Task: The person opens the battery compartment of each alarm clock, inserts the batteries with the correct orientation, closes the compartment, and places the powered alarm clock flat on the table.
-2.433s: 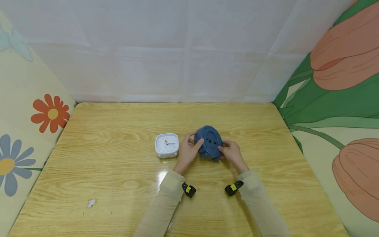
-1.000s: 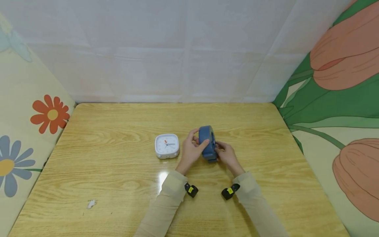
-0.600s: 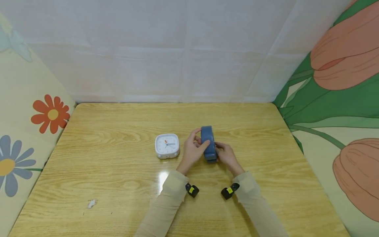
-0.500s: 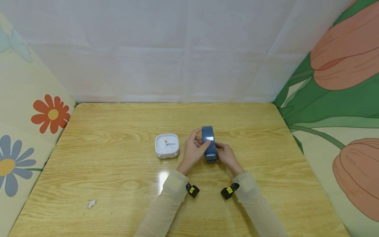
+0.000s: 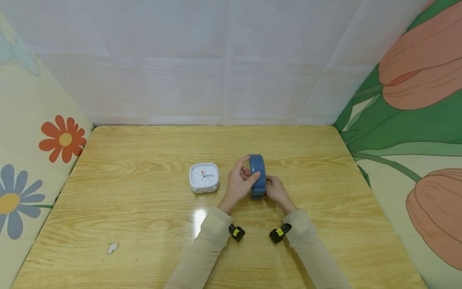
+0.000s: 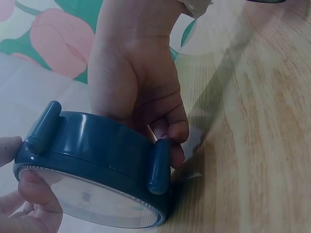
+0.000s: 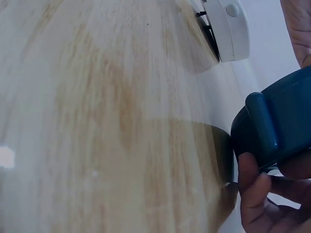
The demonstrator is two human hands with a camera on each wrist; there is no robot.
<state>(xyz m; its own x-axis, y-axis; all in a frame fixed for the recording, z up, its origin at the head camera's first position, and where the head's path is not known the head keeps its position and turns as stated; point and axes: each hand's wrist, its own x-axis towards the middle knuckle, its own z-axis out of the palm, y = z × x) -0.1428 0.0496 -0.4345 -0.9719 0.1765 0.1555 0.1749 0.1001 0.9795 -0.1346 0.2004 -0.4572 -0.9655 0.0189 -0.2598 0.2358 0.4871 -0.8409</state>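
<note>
A round blue alarm clock (image 5: 257, 163) is held on edge over the table, its rim toward the head camera. My left hand (image 5: 238, 185) grips it from the left, thumb across the rim. My right hand (image 5: 277, 190) has its curled fingers at the back of the clock, partly hidden behind it. In the left wrist view the white dial (image 6: 95, 196) faces away from the right hand, and two stubby feet (image 6: 159, 167) stick out from the casing. The right wrist view has curled fingers right against the casing's back edge. A white square clock (image 5: 203, 176) lies face up left of my left hand.
The wood-grain table (image 5: 144, 224) reaches back to a white sheet (image 5: 223, 80). Walls printed with flowers flank it on both sides. A small pale patch (image 5: 112, 248) marks the tabletop at the front left.
The blue clock has turned from showing its back with dark holes to standing rim-on, and shifted slightly right. Both hands have stayed on it. The white clock has not moved.
</note>
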